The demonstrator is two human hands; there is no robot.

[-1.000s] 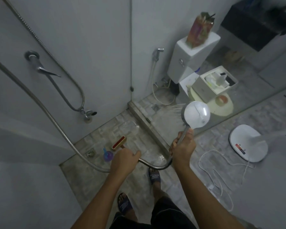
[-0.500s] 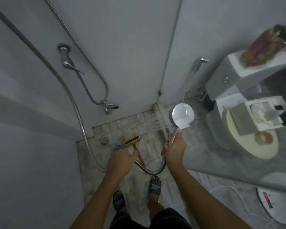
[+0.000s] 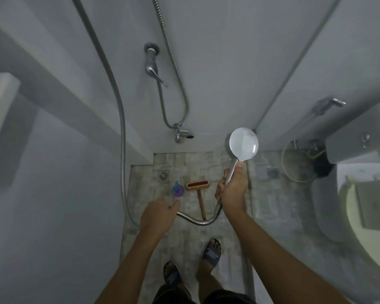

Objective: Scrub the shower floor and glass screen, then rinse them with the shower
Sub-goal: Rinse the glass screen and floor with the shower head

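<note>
My right hand (image 3: 232, 193) grips the handle of the round chrome shower head (image 3: 242, 144), held upright above the tiled shower floor (image 3: 184, 240). My left hand (image 3: 159, 216) is closed on the metal hose (image 3: 198, 220), which loops between both hands. A red-bristled scrub brush with a wooden handle (image 3: 199, 189) lies on the floor beside a small purple bottle (image 3: 177, 189). The glass screen (image 3: 279, 216) stands to the right of my right arm. I see no spray from the head now.
A floor drain (image 3: 163, 174) sits near the back wall. A wall tap (image 3: 151, 66) and a lower valve (image 3: 181, 135) are on the back wall. A toilet (image 3: 360, 172) stands beyond the glass. My sandalled feet (image 3: 211, 252) are on the tiles.
The view swung left toward the shower wall. The shower head moved from facing the glass screen to upright over the floor, and the spray seen earlier is no longer visible. Both hands kept their grips.
</note>
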